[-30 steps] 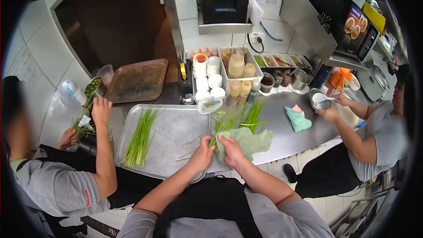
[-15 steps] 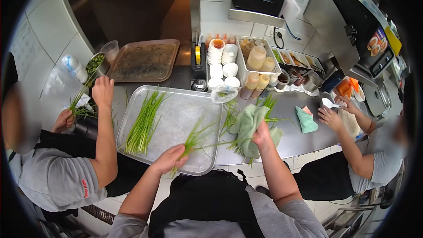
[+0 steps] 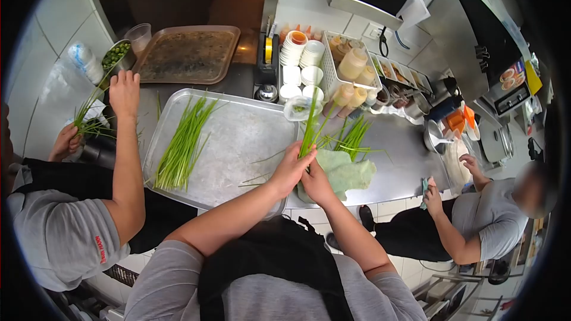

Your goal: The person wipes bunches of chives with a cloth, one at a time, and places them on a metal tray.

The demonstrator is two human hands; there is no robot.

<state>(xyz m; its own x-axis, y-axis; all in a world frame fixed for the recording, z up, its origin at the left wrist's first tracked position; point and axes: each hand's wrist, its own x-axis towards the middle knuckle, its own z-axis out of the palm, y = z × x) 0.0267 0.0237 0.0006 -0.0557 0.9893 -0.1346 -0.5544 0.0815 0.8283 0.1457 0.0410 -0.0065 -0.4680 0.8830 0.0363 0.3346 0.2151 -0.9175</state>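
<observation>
My left hand [image 3: 289, 171] grips a small bunch of green chives [image 3: 310, 126] that stands upright, tips pointing away from me. Against it, my right hand [image 3: 316, 183] is closed around the lower part of the same bunch. A pale green cloth [image 3: 348, 173] lies spread on the steel counter just right of my hands. More chives [image 3: 355, 138] rest behind the cloth, partly covered by it. On the left side of the metal tray [image 3: 238, 137] lies a larger, neatly aligned pile of chives [image 3: 183, 148].
Left, a co-worker's hand [image 3: 65, 141] holds chives. Right, another person's hand [image 3: 433, 199] holds a small cloth. Behind my tray are a brown tray [image 3: 184, 53], stacked white cups [image 3: 291, 53], a white basket [image 3: 377, 80] of sauce bottles and a plastic container [image 3: 294, 110].
My right hand has let go of the green cloth and joined my left hand at the chives. My left hand has moved right. The right-hand person has picked up a small cloth.
</observation>
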